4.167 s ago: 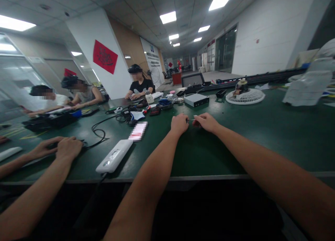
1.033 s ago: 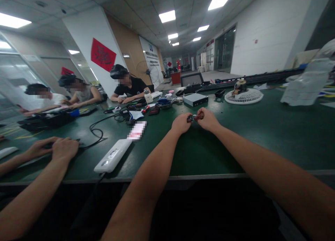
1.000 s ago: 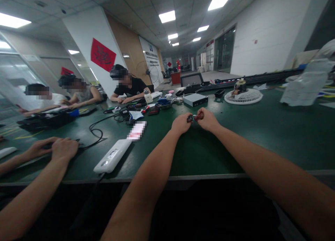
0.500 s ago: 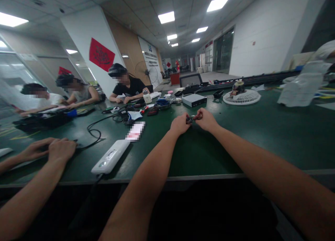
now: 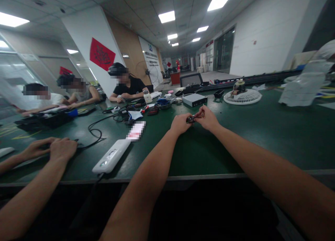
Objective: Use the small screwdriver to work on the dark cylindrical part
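Both hands pinch a small part well inside the bench edge.

- The only view came from a camera worn on the person's head, above the near edge of the long dark-green laminate bench.
- It faced forward and down, its wide lens also taking in the white tiled ceiling.
- The person's bare left forearm and bare right forearm entered close at the bottom, while the long indoor corridor lay far off.
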{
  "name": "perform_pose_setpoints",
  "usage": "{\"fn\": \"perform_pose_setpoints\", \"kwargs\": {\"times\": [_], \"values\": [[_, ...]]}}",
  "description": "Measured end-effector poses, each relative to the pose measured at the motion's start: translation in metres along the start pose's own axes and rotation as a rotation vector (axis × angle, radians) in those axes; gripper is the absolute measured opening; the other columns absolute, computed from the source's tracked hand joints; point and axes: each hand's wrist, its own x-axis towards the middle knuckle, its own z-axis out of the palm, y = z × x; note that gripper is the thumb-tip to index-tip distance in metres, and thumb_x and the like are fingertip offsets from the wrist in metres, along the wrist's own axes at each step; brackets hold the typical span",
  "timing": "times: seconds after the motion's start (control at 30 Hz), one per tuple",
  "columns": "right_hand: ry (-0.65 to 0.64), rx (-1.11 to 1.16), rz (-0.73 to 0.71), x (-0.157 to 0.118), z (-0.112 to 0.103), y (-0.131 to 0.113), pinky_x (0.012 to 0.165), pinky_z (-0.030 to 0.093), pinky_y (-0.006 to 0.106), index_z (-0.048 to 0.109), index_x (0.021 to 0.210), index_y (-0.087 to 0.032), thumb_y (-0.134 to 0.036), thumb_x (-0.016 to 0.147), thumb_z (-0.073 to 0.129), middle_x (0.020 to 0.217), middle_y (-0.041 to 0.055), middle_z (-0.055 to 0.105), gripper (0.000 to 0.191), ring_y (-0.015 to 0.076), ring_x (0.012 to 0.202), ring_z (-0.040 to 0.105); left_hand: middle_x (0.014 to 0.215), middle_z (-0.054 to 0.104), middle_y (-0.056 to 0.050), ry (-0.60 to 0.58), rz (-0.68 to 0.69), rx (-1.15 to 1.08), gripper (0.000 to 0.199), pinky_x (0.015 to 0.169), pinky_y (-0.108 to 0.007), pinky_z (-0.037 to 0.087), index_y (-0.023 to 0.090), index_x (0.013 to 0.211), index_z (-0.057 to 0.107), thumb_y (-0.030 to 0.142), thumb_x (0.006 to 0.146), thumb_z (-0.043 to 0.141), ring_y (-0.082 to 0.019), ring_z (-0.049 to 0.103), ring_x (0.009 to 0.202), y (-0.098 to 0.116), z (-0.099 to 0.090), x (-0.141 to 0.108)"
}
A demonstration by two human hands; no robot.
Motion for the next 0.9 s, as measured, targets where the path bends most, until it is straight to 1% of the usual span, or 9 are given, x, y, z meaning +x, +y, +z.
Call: {"fn": "perform_pose_setpoints", "kwargs": {"times": [0.17,0.27,0.37,0.5,0.63,0.77,0.9], "values": [[0.028,0.007,0.024,-0.001,-0.002,-0.001,0.072,0.05,0.031,0.042,0.085,-0.026,-0.011,0.064,0.073,0.078,-0.0032,0.071,0.04,0.0184,0.076,0.069,0.104,0.076,-0.005,-0.026,0.015,-0.011,0.034,0.091,-0.035,0.05,0.025,0.113,0.069,0.035,0.081,0.073,-0.024,0.069,0.098,0.003,-0.003,0.0],[0.054,-0.054,0.053,-0.002,-0.004,-0.003,0.067,0.047,0.029,0.042,0.082,-0.025,-0.013,0.063,0.075,0.074,-0.0034,0.069,0.04,0.018,0.07,0.068,0.103,0.076,-0.005,-0.025,0.025,-0.018,0.034,0.092,-0.035,0.05,0.025,0.113,0.069,0.035,0.08,0.074,-0.024,0.068,0.098,0.004,-0.003,0.0],[0.066,-0.095,0.06,-0.002,-0.005,-0.001,0.065,0.046,0.029,0.042,0.08,-0.025,-0.016,0.063,0.077,0.072,-0.0028,0.07,0.04,0.0189,0.071,0.068,0.101,0.076,-0.006,-0.027,0.019,-0.012,0.036,0.092,-0.035,0.05,0.023,0.113,0.07,0.035,0.079,0.075,-0.024,0.068,0.097,0.003,-0.003,0.001],[0.04,-0.087,0.066,0.001,-0.003,0.005,0.068,0.047,0.029,0.042,0.082,-0.025,-0.013,0.065,0.074,0.075,-0.0023,0.072,0.038,0.0193,0.077,0.07,0.101,0.076,-0.006,-0.034,0.011,-0.009,0.037,0.092,-0.036,0.05,0.023,0.112,0.07,0.035,0.078,0.076,-0.023,0.068,0.097,0.001,-0.002,0.001],[0.017,-0.058,0.078,0.002,-0.002,0.007,0.069,0.047,0.029,0.042,0.084,-0.025,-0.009,0.066,0.071,0.078,-0.0015,0.073,0.037,0.0187,0.078,0.071,0.1,0.076,-0.006,-0.023,0.039,-0.008,0.036,0.092,-0.036,0.051,0.022,0.112,0.07,0.036,0.079,0.076,-0.023,0.069,0.095,-0.001,0.0,0.001],[0.003,-0.045,0.102,0.001,-0.003,0.007,0.067,0.046,0.029,0.039,0.083,-0.026,-0.011,0.065,0.075,0.075,-0.0028,0.071,0.042,0.0182,0.074,0.07,0.1,0.076,-0.006,-0.022,0.067,-0.028,0.036,0.092,-0.037,0.051,0.022,0.112,0.069,0.035,0.079,0.075,-0.023,0.069,0.095,-0.003,0.0,0.001],[-0.01,-0.076,0.13,0.001,-0.002,0.009,0.064,0.044,0.028,0.038,0.082,-0.026,-0.019,0.064,0.081,0.073,-0.0027,0.071,0.046,0.0187,0.073,0.069,0.104,0.076,-0.006,-0.016,0.082,-0.066,0.035,0.095,-0.035,0.05,0.022,0.113,0.069,0.028,0.079,0.074,-0.022,0.069,0.1,-0.004,-0.002,-0.001]]}}
